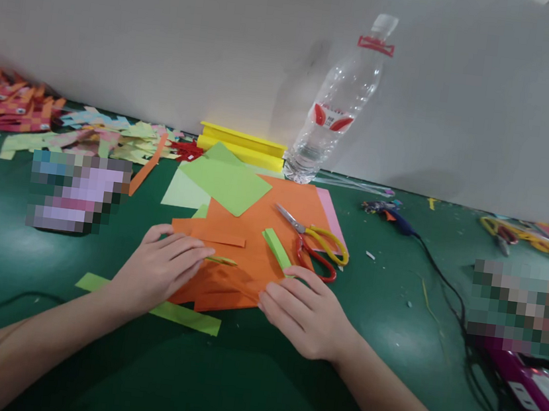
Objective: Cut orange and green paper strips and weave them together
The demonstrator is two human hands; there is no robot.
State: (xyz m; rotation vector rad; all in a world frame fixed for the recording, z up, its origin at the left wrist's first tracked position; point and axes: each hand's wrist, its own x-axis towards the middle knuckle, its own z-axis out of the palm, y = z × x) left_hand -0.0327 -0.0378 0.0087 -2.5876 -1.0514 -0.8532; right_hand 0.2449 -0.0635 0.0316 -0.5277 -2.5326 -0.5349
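Note:
My left hand (161, 266) is closed, its fingertips pinching a narrow green paper strip (222, 260) seen almost edge-on. My right hand (305, 311) has its fingers drawn together at the lower end of a folded green paper strip (276, 249). Between the hands lie overlapping orange paper pieces (224, 286), some partly under my fingers. A cut orange strip (223, 239) rests just beyond my left fingertips. Scissors (309, 231) with yellow and red handles lie spread on the orange sheet (255, 203), beyond my right hand. Another green strip (185, 316) passes beneath my left wrist.
A tilted plastic bottle (337, 100) and a yellow folded piece (241, 148) stand by the wall. Paper scraps (107, 138) and a blurred-out phone-like item (78, 198) are left. A glue gun (396, 217), its black cord (445, 280) and a purple power strip (527, 383) are right.

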